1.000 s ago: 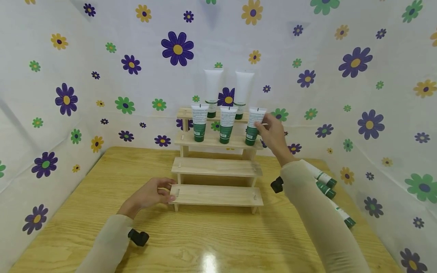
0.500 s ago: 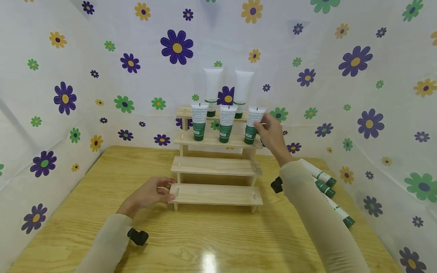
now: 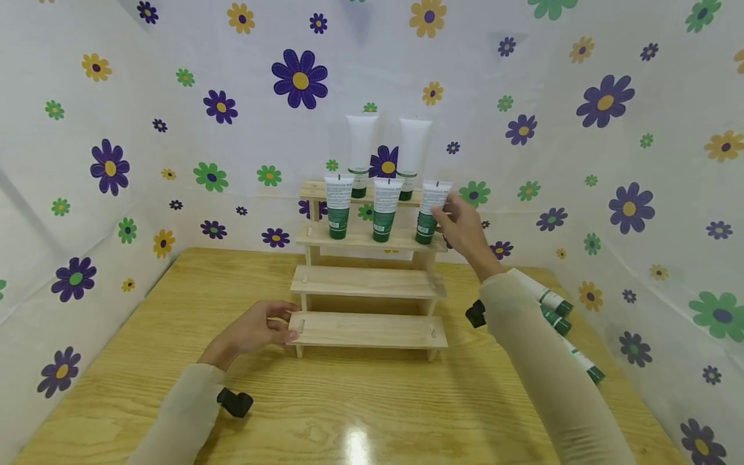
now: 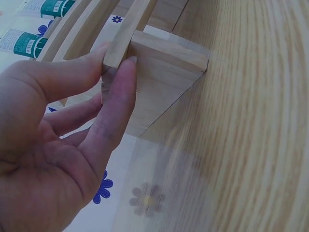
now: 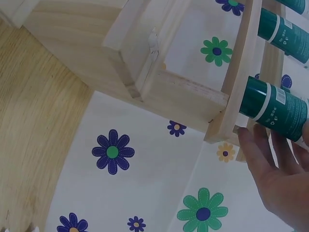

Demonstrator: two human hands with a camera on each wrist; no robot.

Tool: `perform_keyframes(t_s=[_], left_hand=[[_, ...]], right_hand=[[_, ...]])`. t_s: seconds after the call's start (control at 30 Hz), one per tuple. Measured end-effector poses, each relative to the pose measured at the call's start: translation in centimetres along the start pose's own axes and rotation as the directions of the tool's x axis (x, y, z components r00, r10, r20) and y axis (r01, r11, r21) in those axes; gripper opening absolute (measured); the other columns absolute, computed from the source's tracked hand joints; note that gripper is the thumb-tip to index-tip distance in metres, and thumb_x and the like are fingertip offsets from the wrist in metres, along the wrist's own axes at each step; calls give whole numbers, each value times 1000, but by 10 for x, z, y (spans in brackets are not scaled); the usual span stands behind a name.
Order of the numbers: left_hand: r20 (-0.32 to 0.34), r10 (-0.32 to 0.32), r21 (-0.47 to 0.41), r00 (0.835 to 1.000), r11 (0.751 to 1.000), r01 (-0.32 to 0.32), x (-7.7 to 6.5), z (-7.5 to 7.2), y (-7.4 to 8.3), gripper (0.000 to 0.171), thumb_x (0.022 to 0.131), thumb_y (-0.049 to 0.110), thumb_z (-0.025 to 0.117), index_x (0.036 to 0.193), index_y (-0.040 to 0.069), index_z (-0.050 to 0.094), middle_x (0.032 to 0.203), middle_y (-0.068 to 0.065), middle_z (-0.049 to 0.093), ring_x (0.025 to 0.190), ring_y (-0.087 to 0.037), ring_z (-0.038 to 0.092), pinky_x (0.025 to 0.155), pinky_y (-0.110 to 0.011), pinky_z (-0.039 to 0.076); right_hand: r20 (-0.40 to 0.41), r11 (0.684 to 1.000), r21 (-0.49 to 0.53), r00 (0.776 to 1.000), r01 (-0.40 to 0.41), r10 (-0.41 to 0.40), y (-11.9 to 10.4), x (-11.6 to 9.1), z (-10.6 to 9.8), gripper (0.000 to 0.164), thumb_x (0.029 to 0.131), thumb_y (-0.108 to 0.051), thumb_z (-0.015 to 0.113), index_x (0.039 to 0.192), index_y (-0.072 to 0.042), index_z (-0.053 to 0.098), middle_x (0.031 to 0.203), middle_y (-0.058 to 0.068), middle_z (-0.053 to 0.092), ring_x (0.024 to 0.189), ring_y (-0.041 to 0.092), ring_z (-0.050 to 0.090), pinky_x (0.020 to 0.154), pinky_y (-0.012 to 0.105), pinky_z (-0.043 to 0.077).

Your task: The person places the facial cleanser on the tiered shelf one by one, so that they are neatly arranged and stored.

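Observation:
My left hand (image 3: 258, 328) pinches the left end of the bottom step of a wooden tiered display stand (image 3: 367, 328); the left wrist view shows thumb and forefinger on that board's end. On the second tier from the top, my right hand (image 3: 465, 226) holds the rightmost small white and green squeeze tube (image 3: 427, 223), thumb in front. The tube stands cap down, its cap meeting the shelf in the right wrist view. Left of it on this tier stand a middle tube (image 3: 385, 210) and a left tube (image 3: 338, 206), both upright.
Two larger white tubes, a left one (image 3: 361, 145) and a right one (image 3: 414, 148), stand on the top tier. Several tubes (image 3: 552, 302) lie on the wooden table (image 3: 244, 400) at the right, partly behind my right forearm. A flower-printed cloth (image 3: 232, 142) surrounds the table.
My right wrist has shifted very slightly to the right, with the hand still at the tube. The left hand keeps its place on the stand.

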State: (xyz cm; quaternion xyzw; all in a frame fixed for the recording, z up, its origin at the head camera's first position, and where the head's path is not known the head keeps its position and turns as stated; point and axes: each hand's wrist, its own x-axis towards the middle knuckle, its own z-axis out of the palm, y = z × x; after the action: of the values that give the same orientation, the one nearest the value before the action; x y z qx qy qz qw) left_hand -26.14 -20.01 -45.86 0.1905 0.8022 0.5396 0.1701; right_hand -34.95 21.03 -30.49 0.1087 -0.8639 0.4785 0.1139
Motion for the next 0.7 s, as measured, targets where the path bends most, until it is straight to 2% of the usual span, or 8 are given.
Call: perform_keyframes(t_s=[0.17, 0.43, 0.57, 0.7], left_hand=[[2, 0, -5, 1000, 1000, 0, 0, 1, 0, 67, 93, 14, 77, 147, -8, 45, 125, -28, 59, 94, -23, 72, 78, -38, 66], [-5, -7, 5, 1000, 1000, 7, 1, 3, 1, 65, 94, 12, 77, 147, -8, 46, 125, -27, 60, 94, -22, 72, 78, -38, 66], [-7, -2, 7, 1000, 1000, 2, 1, 3, 1, 64, 93, 12, 78, 146, -8, 47, 123, -26, 61, 93, -22, 72, 77, -38, 66], [-5, -3, 1, 1000, 1000, 3, 0, 2, 0, 65, 93, 13, 78, 146, -8, 47, 123, -27, 62, 93, -23, 72, 77, -38, 66]], right_hand=[[64, 996, -80, 997, -31, 36, 6, -6, -19, 50, 108, -28, 56, 152, -7, 44, 150, 24, 54, 132, 44, 59, 109, 55, 52], [80, 968, -251, 996, -26, 48, 26, -30, -71, 49, 107, -28, 57, 147, -1, 49, 144, 28, 57, 126, 46, 62, 103, 58, 55], [129, 937, -345, 985, -61, 112, 45, -42, -98, 49, 107, -27, 56, 144, 4, 49, 141, 33, 57, 124, 49, 62, 100, 56, 57], [190, 890, -446, 962, -92, 194, 69, -51, -118, 46, 105, -21, 59, 139, 9, 51, 136, 38, 58, 113, 49, 65, 89, 48, 63]])
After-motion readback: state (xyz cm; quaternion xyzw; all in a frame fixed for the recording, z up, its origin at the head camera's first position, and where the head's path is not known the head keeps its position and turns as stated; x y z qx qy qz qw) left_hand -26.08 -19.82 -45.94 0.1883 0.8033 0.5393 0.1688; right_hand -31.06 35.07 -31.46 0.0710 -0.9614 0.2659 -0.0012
